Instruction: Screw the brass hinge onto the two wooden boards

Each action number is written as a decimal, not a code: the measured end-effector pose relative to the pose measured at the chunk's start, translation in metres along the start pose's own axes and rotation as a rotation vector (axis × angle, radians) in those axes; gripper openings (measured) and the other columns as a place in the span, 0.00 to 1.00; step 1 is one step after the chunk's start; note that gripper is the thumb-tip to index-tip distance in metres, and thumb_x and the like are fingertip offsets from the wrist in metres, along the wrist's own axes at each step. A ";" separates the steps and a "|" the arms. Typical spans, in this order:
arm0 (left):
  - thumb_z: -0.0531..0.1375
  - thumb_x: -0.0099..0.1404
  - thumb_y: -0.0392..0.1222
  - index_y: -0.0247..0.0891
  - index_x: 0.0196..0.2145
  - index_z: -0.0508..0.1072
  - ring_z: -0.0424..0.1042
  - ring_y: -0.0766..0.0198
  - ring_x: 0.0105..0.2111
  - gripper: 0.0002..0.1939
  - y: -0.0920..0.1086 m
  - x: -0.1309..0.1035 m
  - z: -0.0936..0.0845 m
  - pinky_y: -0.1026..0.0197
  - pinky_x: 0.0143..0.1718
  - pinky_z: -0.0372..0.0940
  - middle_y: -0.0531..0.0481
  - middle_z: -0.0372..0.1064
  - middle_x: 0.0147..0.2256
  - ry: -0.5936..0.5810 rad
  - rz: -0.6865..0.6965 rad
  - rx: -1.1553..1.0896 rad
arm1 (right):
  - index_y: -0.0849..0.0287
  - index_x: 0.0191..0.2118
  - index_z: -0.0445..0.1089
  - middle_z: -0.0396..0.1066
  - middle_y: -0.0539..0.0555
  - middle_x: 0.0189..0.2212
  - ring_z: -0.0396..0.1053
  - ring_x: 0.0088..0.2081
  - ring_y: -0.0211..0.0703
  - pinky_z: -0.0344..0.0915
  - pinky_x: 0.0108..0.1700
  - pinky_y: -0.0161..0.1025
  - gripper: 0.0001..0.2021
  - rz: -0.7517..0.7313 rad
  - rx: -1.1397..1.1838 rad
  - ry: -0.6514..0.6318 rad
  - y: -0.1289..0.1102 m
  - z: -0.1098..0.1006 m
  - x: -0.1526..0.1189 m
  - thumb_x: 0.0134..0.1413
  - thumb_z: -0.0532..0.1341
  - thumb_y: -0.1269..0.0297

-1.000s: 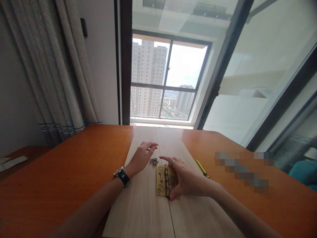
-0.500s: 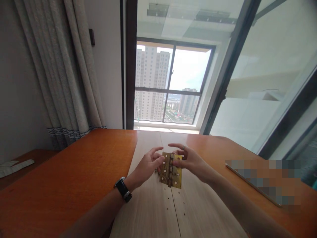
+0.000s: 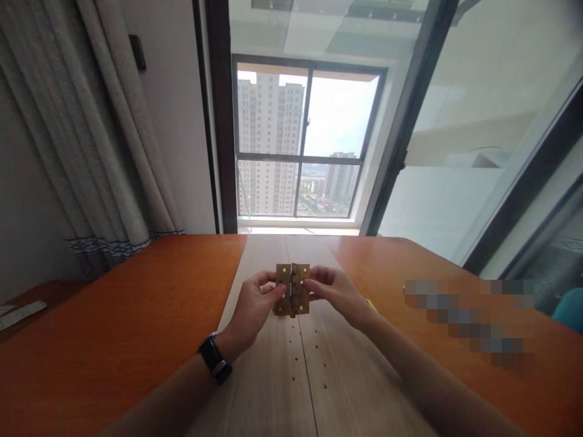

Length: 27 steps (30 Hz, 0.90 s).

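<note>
A brass-coloured hinge (image 3: 293, 291), opened flat with its pin upright, is held above two pale wooden boards (image 3: 273, 388). My left hand (image 3: 259, 300) pinches its left leaf, thumb in front and fingers behind. On the right leaf, my right hand (image 3: 330, 288) does the same, a ring on one finger. Screw holes show in both leaves. Below the hinge, several small dark holes dot the boards on both sides of the seam between them.
The boards lie on an orange-brown table (image 3: 182, 303). Behind my right wrist is a small yellow item (image 3: 371, 304). A blurred-out object (image 3: 469, 315) lies at the right. Curtain (image 3: 122, 152) and window (image 3: 303, 139) stand beyond the table.
The hinge has turned to face the camera more squarely and both hands now grip it more evenly. My right hand's raised fingers have come down behind its leaf. The view has shifted.
</note>
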State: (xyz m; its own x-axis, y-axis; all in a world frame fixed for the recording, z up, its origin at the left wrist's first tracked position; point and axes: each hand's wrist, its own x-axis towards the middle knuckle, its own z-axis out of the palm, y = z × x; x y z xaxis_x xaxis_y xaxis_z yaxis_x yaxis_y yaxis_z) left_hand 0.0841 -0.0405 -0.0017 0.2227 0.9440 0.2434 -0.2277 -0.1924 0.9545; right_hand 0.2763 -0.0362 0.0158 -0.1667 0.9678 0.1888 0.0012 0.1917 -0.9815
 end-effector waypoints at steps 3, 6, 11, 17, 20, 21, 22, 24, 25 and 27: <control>0.69 0.56 0.48 0.34 0.42 0.75 0.78 0.57 0.34 0.20 -0.003 0.001 -0.002 0.58 0.35 0.72 0.47 0.78 0.32 0.025 0.026 -0.009 | 0.60 0.31 0.73 0.76 0.50 0.27 0.74 0.29 0.41 0.74 0.34 0.43 0.18 -0.055 -0.018 0.046 -0.001 0.005 -0.002 0.41 0.73 0.51; 0.69 0.55 0.47 0.35 0.40 0.75 0.78 0.58 0.32 0.18 -0.005 0.002 -0.004 0.59 0.34 0.71 0.49 0.78 0.31 0.051 0.051 0.009 | 0.59 0.31 0.73 0.76 0.50 0.27 0.74 0.29 0.41 0.74 0.33 0.43 0.16 -0.089 -0.026 0.041 -0.001 0.009 -0.004 0.42 0.73 0.53; 0.67 0.57 0.46 0.33 0.41 0.76 0.77 0.58 0.29 0.17 -0.001 -0.001 -0.002 0.60 0.32 0.70 0.48 0.77 0.28 0.052 0.060 0.067 | 0.58 0.29 0.70 0.71 0.47 0.24 0.71 0.27 0.39 0.72 0.31 0.40 0.16 -0.122 -0.013 -0.005 -0.002 0.015 -0.008 0.38 0.75 0.59; 0.64 0.61 0.45 0.35 0.46 0.78 0.76 0.57 0.35 0.17 0.004 -0.007 0.004 0.59 0.35 0.70 0.45 0.76 0.36 -0.012 0.121 0.127 | 0.57 0.27 0.66 0.68 0.46 0.24 0.68 0.27 0.37 0.69 0.29 0.39 0.18 -0.154 -0.049 0.002 0.000 0.021 -0.010 0.37 0.75 0.58; 0.60 0.66 0.44 0.37 0.48 0.78 0.74 0.59 0.36 0.16 0.003 -0.012 0.009 0.61 0.35 0.70 0.43 0.73 0.42 -0.067 0.226 0.227 | 0.57 0.26 0.65 0.68 0.46 0.24 0.69 0.29 0.39 0.68 0.32 0.39 0.18 -0.165 -0.097 0.031 0.003 0.021 -0.011 0.38 0.75 0.58; 0.58 0.67 0.43 0.38 0.50 0.78 0.73 0.60 0.37 0.16 0.003 -0.014 0.010 0.61 0.36 0.69 0.43 0.71 0.44 -0.089 0.259 0.269 | 0.57 0.25 0.64 0.68 0.46 0.25 0.69 0.30 0.40 0.69 0.33 0.39 0.18 -0.166 -0.104 0.042 0.004 0.021 -0.010 0.38 0.74 0.59; 0.56 0.69 0.42 0.39 0.52 0.77 0.72 0.60 0.38 0.17 0.003 -0.016 0.011 0.61 0.37 0.69 0.43 0.70 0.45 -0.110 0.288 0.313 | 0.57 0.26 0.64 0.69 0.46 0.25 0.69 0.31 0.40 0.69 0.34 0.39 0.17 -0.170 -0.108 0.053 0.005 0.020 -0.010 0.38 0.74 0.59; 0.53 0.71 0.40 0.41 0.56 0.74 0.70 0.59 0.42 0.19 0.002 -0.018 0.012 0.60 0.41 0.69 0.42 0.68 0.48 -0.144 0.334 0.390 | 0.57 0.27 0.66 0.69 0.46 0.26 0.70 0.32 0.41 0.69 0.35 0.39 0.16 -0.183 -0.111 0.059 0.007 0.019 -0.010 0.39 0.74 0.59; 0.52 0.72 0.39 0.42 0.57 0.72 0.70 0.58 0.45 0.20 0.002 -0.019 0.013 0.58 0.44 0.68 0.42 0.66 0.50 -0.158 0.355 0.420 | 0.57 0.28 0.67 0.70 0.47 0.27 0.70 0.33 0.41 0.70 0.35 0.39 0.15 -0.192 -0.107 0.057 0.008 0.018 -0.010 0.40 0.74 0.60; 0.50 0.73 0.38 0.43 0.59 0.70 0.68 0.58 0.49 0.20 0.002 -0.020 0.012 0.56 0.50 0.66 0.42 0.64 0.51 -0.175 0.403 0.461 | 0.57 0.31 0.69 0.71 0.47 0.29 0.71 0.35 0.41 0.71 0.37 0.39 0.15 -0.216 -0.085 0.041 0.008 0.017 -0.010 0.40 0.74 0.61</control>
State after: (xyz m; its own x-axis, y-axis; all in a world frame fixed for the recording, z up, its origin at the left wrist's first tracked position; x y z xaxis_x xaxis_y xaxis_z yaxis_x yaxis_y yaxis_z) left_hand 0.0908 -0.0630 -0.0023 0.3654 0.7228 0.5865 0.0969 -0.6562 0.7483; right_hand 0.2617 -0.0470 0.0059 -0.1316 0.9082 0.3974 0.0531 0.4068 -0.9120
